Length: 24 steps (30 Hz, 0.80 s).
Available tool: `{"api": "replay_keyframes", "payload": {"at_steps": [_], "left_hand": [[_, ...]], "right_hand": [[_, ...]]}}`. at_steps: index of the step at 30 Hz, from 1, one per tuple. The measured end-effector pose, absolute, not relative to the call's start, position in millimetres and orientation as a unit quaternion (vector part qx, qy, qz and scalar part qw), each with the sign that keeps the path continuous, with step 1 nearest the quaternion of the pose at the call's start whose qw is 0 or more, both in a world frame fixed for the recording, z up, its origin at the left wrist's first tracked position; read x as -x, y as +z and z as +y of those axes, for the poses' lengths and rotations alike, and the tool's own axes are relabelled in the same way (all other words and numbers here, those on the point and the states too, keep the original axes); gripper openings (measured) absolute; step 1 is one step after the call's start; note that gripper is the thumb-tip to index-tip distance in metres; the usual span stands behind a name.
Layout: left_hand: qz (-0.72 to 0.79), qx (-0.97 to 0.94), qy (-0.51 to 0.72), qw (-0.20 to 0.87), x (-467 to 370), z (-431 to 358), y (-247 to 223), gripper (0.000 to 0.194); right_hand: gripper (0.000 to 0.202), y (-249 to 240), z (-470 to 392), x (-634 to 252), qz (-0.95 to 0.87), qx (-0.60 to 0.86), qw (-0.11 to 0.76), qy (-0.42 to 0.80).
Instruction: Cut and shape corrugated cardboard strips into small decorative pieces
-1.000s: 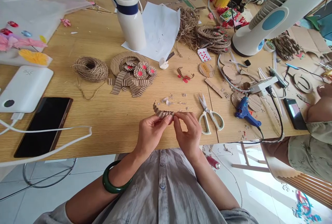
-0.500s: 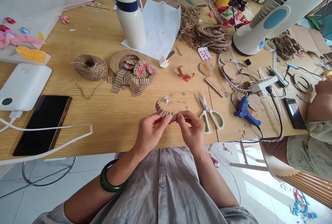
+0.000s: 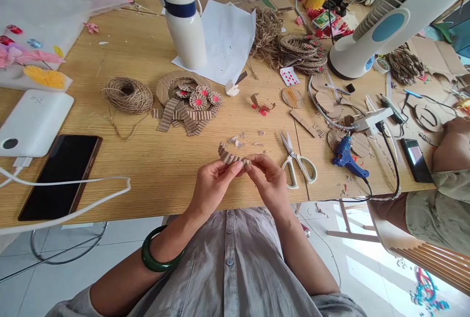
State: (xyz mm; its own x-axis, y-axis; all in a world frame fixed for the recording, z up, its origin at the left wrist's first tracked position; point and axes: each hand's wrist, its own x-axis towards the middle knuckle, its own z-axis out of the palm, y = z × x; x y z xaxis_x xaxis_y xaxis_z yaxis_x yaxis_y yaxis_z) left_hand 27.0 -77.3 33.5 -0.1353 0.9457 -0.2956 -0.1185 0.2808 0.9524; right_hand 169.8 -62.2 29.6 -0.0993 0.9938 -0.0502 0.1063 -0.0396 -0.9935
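Note:
A curled strip of corrugated cardboard (image 3: 228, 156) is pinched between my two hands just above the table's front edge. My left hand (image 3: 213, 184) grips its middle, with the free end curving up to the left. At the strip's right end, the thumb and fingers of my right hand (image 3: 270, 182) press close beside the left thumb. Small torn paper scraps (image 3: 237, 141) lie just beyond. White-handled scissors (image 3: 295, 162) rest partly spread on the table to the right of my right hand.
Cardboard flowers with red centres (image 3: 198, 101) and a twine ball (image 3: 127, 95) lie ahead left. A white thermos (image 3: 185, 23) stands behind. To the right are a blue glue gun (image 3: 347, 158), a white fan (image 3: 367, 37) and another person's arm (image 3: 455, 143). A phone (image 3: 60, 177) lies left.
My right hand has shifted slightly left, closer to my left hand. The strip's free end has tipped a little up and left.

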Motion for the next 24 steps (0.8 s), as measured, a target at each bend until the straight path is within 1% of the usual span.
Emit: {"api": "replay_keyframes", "payload": {"at_steps": [1, 5, 7, 9, 11, 13, 14, 17, 21, 24], "left_hand": [[0.578, -0.364, 0.48, 0.55, -26, -77, 34, 0.022], [0.576, -0.389, 0.475, 0.54, -21, -74, 32, 0.024], [0.578, -0.383, 0.492, 0.527, -18, -73, 29, 0.021], [0.59, -0.384, 0.534, 0.467, -16, -75, 28, 0.024], [0.606, -0.425, 0.568, 0.361, -16, -77, 30, 0.025], [0.6, -0.503, 0.555, 0.281, -16, -81, 33, 0.014], [0.59, -0.542, 0.535, 0.267, -16, -82, 34, 0.011], [0.563, -0.607, 0.489, 0.277, -19, -85, 33, 0.015], [0.567, -0.609, 0.477, 0.283, -22, -85, 30, 0.018], [0.578, -0.591, 0.473, 0.306, -22, -86, 31, 0.016]], "right_hand": [[0.012, 29, -61, -170, -0.53, 0.515, 0.434, 0.515], [0.017, 27, -60, -171, -0.492, 0.505, 0.431, 0.563], [0.018, 28, -60, -171, -0.465, 0.496, 0.43, 0.594], [0.02, 29, -60, -171, -0.434, 0.497, 0.435, 0.613], [0.021, 30, -60, -171, -0.414, 0.506, 0.441, 0.615], [0.022, 31, -60, -170, -0.408, 0.512, 0.447, 0.61], [0.022, 32, -60, -169, -0.407, 0.511, 0.448, 0.61], [0.021, 31, -62, -168, -0.409, 0.501, 0.448, 0.617], [0.017, 30, -63, -168, -0.416, 0.493, 0.453, 0.615], [0.013, 29, -64, -169, -0.429, 0.491, 0.456, 0.605]]}}
